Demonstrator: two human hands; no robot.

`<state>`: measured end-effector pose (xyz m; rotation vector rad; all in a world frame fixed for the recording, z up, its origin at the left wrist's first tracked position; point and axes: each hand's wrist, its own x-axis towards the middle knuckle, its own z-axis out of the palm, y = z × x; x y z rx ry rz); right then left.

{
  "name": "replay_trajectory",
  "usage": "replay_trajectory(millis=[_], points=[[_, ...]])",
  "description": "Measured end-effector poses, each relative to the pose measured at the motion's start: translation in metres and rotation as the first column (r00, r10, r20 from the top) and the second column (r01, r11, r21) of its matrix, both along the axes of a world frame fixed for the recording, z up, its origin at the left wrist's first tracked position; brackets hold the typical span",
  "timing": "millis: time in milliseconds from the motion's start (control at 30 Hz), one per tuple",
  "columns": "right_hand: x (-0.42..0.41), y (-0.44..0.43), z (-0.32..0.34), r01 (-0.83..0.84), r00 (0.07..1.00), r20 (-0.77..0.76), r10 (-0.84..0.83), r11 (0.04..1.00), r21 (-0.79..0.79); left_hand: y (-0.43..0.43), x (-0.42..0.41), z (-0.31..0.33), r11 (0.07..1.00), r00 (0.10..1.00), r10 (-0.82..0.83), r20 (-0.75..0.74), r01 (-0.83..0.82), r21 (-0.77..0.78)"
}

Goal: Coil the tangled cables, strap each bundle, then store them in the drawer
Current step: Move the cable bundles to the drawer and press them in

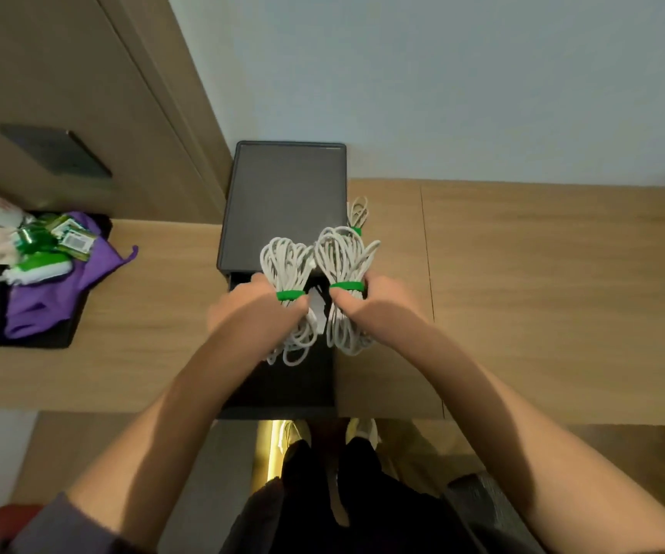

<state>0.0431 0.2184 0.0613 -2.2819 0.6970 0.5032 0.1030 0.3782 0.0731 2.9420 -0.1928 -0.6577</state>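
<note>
left grip (255,309) is clamped round one strapped cable bundle (283,261), right grip (379,301) round a second bundle (343,253), both over the open drawer (283,387) at the desk's (523,273) front edge. trailing loops could snag its rim if dropped crooked. a third bundle (358,213) lies nearer the back edge; cluttered tray (43,341) at left, pale wall (483,94) beyond.

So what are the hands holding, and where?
The left hand grips the left cable bundle, the right hand the right cable bundle, each at its middle, beside its green strap.
</note>
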Motion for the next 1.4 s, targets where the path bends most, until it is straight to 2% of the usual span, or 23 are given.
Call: replay_trajectory(millis=[167,367,467,633,700,767,867,933,1033,1100,1200,1267,1333,1400], points=[[-0.007,0.049,-0.01,-0.066,0.996,-0.066,0.062,0.996,-0.054,0.054,-0.008,-0.017,0.998,0.999,0.014,-0.042,-0.017,-0.055],[-0.006,0.078,-0.022,-0.076,0.994,-0.098,0.057,0.977,-0.199,0.066,-0.002,-0.031,0.995,0.995,-0.06,-0.083,0.067,0.08],[-0.002,0.09,-0.024,-0.111,0.986,-0.157,0.06,0.936,-0.334,0.058,0.001,-0.037,0.984,0.989,-0.097,-0.109,0.111,0.139],[0.011,0.103,-0.023,-0.203,0.96,-0.265,0.087,0.867,-0.454,0.047,0.005,-0.047,0.984,0.986,-0.133,-0.1,0.143,0.105],[0.01,0.104,-0.019,-0.192,0.967,-0.241,0.087,0.868,-0.458,0.049,0.005,-0.045,0.983,0.987,-0.152,-0.056,0.157,0.097],[0.002,0.102,-0.014,-0.168,0.984,-0.14,0.113,0.859,-0.483,0.057,0.004,-0.039,0.976,0.977,-0.209,0.028,0.207,0.075],[-0.016,0.101,-0.016,-0.227,0.955,0.045,0.294,0.82,-0.526,0.078,0.001,-0.038,0.903,0.879,-0.411,0.242,0.429,-0.023],[-0.022,0.102,-0.025,-0.304,0.928,0.023,0.371,0.793,-0.528,0.087,0.0,-0.047,0.808,0.79,-0.556,0.259,0.587,-0.058],[-0.019,0.103,-0.041,-0.365,0.923,-0.104,0.371,0.754,-0.547,0.092,-0.001,-0.066,0.687,0.673,-0.717,0.182,0.726,0.022],[-0.016,0.1,-0.042,-0.33,0.936,-0.09,0.34,0.76,-0.56,0.094,0.0,-0.076,0.666,0.649,-0.737,0.188,0.744,0.047],[-0.02,0.096,-0.037,-0.148,0.962,0.121,0.244,0.84,-0.522,0.095,-0.002,-0.081,0.683,0.661,-0.718,0.216,0.729,0.04],[-0.021,0.101,-0.036,-0.154,0.937,0.191,0.291,0.839,-0.522,0.096,-0.004,-0.083,0.704,0.68,-0.693,0.24,0.71,0.018],[-0.018,0.105,-0.041,-0.252,0.922,0.12,0.368,0.807,-0.534,0.096,-0.007,-0.083,0.72,0.69,-0.67,0.274,0.694,0.013],[-0.012,0.104,-0.048,-0.302,0.931,0.008,0.365,0.783,-0.543,0.096,-0.007,-0.083,0.734,0.699,-0.653,0.29,0.678,0.019]])
